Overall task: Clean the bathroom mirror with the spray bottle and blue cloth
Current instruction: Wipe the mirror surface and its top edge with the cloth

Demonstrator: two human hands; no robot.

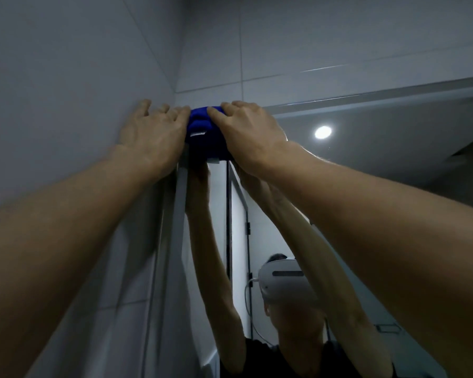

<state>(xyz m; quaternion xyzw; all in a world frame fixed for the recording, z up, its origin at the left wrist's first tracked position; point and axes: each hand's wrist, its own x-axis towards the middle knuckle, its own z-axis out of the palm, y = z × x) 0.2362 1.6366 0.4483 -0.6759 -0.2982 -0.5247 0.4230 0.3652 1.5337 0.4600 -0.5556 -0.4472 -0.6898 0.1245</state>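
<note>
My left hand (pixel 150 132) and right hand (pixel 250 132) both press the bunched blue microfibre cloth (pixel 202 126) into the top left corner of the large frameless wall mirror (pixel 366 165), fingers (pixel 230 107) nearly straight on it rather than clenched, beside the grey tiled wall (pixel 66 77). I judge firm, even pressure along the top edge works best; the cloth's small white tag (pixel 198 133) is unreadable, and no spray bottle shows

Mirror (pixel 366 165) top edge, blue cloth (pixel 202 124) seemingly bunched against it
</note>
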